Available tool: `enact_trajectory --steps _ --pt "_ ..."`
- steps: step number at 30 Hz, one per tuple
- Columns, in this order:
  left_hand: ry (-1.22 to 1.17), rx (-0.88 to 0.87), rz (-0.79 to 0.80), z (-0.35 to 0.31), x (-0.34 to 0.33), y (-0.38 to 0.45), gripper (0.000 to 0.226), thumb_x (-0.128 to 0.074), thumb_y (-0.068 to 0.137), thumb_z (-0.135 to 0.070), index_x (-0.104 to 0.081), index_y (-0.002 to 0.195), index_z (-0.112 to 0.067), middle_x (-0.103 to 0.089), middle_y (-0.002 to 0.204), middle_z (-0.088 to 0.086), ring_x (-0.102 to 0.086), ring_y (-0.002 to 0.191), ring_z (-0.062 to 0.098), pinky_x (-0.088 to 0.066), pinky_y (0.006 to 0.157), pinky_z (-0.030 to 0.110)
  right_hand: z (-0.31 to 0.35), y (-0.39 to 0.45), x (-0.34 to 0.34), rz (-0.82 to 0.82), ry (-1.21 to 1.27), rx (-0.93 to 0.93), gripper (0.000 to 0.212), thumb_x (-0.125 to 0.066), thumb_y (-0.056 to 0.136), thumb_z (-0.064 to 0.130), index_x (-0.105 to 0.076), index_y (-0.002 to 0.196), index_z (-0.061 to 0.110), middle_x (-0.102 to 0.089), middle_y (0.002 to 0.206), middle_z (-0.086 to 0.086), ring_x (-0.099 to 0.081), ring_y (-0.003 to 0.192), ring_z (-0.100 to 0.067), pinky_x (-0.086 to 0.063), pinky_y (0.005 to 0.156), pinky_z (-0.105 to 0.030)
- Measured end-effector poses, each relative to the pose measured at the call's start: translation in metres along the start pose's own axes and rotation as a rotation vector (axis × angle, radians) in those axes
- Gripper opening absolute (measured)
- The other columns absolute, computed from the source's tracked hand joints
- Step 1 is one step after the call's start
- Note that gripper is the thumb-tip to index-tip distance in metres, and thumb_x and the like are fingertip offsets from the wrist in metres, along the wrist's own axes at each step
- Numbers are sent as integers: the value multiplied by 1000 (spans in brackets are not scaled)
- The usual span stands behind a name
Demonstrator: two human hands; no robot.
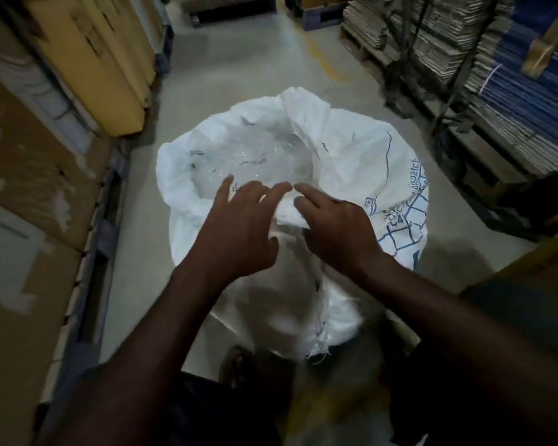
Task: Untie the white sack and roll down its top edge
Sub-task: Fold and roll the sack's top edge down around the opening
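Note:
A large white woven sack [351, 156] with blue print stands open on the floor right in front of me. Its mouth gapes wide, and clear plastic [255, 156] shows inside. The rim is folded outward on the right side and at the near edge. My left hand [239, 230] hovers over the near rim with fingers spread, holding nothing. Beside it, my right hand [335, 226] lies on the folded near rim, fingers extended and pressing on the fabric. The fingertips of both hands almost meet above the opening.
Brown cardboard cartons [29, 188] on pallets line the left side. Stacks of flattened cardboard [448, 43] and blue sheets [529, 101] stand on the right. Another carton [535, 284] sits at the near right. A grey concrete aisle [239, 59] runs ahead beyond the sack.

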State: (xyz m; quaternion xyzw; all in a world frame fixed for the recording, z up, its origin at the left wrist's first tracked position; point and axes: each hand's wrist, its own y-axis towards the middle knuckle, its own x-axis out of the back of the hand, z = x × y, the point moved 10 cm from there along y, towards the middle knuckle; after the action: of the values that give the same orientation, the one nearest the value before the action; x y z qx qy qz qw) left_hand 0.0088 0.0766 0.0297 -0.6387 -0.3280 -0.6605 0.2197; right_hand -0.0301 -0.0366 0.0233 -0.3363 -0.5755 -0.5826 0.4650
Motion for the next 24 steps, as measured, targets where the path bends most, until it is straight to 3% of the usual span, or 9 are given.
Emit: enact_trajectory --steps 2,4,7,11,13,16,19,21,24 --pt "15 26 1 3 2 -3 64 -67 89 -59 -53 144 -28 -71 128 -1 -65 125 24 -34 123 54 11 3 0 10 9 29 32 -53 91 14 -67 119 10 -66 136 -5 -73 93 -38 -57 63 -44" --pt "13 81 -45 13 12 -3 54 -56 93 -74 -60 122 -29 -74 103 -4 -72 98 25 -51 95 46 18 6 -1 33 -6 40 35 -48 94 17 -65 125 14 -66 127 -5 -71 94 -37 -57 66 -45" --pt "29 92 -77 18 12 -5 53 -45 99 -75 -61 122 -30 -70 97 -3 -71 90 26 -52 78 45 18 13 1 86 -9 31 42 -56 98 32 -55 140 26 -67 119 -2 -69 99 -34 -54 73 -42" --pt "-14 -3 -154 3 7 -10 44 -53 105 -61 -64 135 -31 -70 102 -1 -71 93 30 -51 78 47 -7 5 -3 342 -50 14 107 -72 74 76 -19 161 42 -41 161 -12 -40 147 -36 -37 114 -57" --pt "-10 -27 -180 -5 7 -8 40 -52 105 -61 -66 129 -32 -69 100 -1 -70 92 31 -50 76 47 -37 -8 -10 536 -205 -22 128 -71 60 90 -6 161 47 -32 167 -12 -32 152 -42 -20 118 -73" --pt "16 -6 -226 -9 10 -6 39 -50 105 -63 -67 121 -31 -68 93 -1 -69 89 31 -47 75 44 -73 -11 3 516 -248 -103 79 -67 72 83 -50 138 43 -72 121 -2 -67 116 -33 -40 107 -67" --pt "-13 41 -277 -9 19 -3 40 -60 98 -66 -65 114 -29 -71 87 -2 -71 85 31 -44 70 39 -72 -12 22 190 -238 -50 27 -63 86 47 -63 105 27 -68 76 -1 -69 72 -34 -53 73 -44" --pt "-55 58 -296 -9 23 -3 51 -69 87 -74 -57 112 -31 -68 83 -8 -71 79 28 -37 63 33 -69 -21 25 50 -195 -48 24 -70 78 30 -62 98 20 -63 66 -5 -64 62 -39 -49 61 -41" --pt "-104 29 -236 -17 19 0 72 -71 75 -85 -54 132 -44 -62 117 -14 -67 102 18 -42 68 32 -64 -22 32 -101 -150 4 33 -68 74 27 -64 105 19 -62 71 -6 -62 64 -38 -46 52 -39"
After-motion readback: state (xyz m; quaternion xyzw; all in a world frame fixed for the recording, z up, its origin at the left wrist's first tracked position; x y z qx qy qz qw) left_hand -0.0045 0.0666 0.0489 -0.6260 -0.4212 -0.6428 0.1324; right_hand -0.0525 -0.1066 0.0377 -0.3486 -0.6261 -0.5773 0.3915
